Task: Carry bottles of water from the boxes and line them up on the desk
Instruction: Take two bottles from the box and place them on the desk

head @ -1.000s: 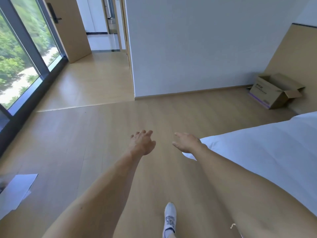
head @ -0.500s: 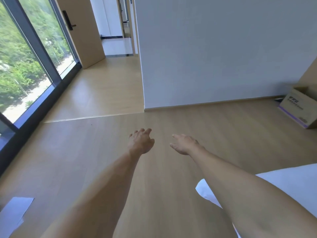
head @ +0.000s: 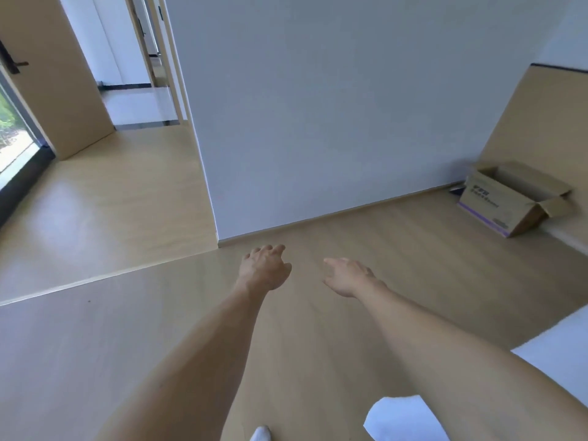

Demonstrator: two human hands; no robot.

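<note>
On the wood floor [head: 318, 361] of a bare room, in the one head view we have, both our arms reach out ahead of us. Our left hand [head: 263, 270] is relaxed, fingers loosely spread and grasping nothing; our right hand [head: 347, 275] is likewise released, palm turned inward, empty. Neither touches anything.

Compared with half a second ago, the view has swung back toward the right: the cardboard box [head: 512, 198], then cut off at the frame's right edge, now sits whole in view against the far wall [head: 334, 106], while the window [head: 12, 135] has slid almost out at the left. Our hands keep the same open pose. We judge that we are heading to the box to fetch bottles, so the carrying step has not begun.

The box lies well apart from our hands, flaps open, its mouth facing up and away. We cannot tell what is inside; no bottle of water shows anywhere, and the desk is out of view. A white bed corner [head: 560, 345] sits at lower right, and an open door [head: 63, 90] stands at upper left.
</note>
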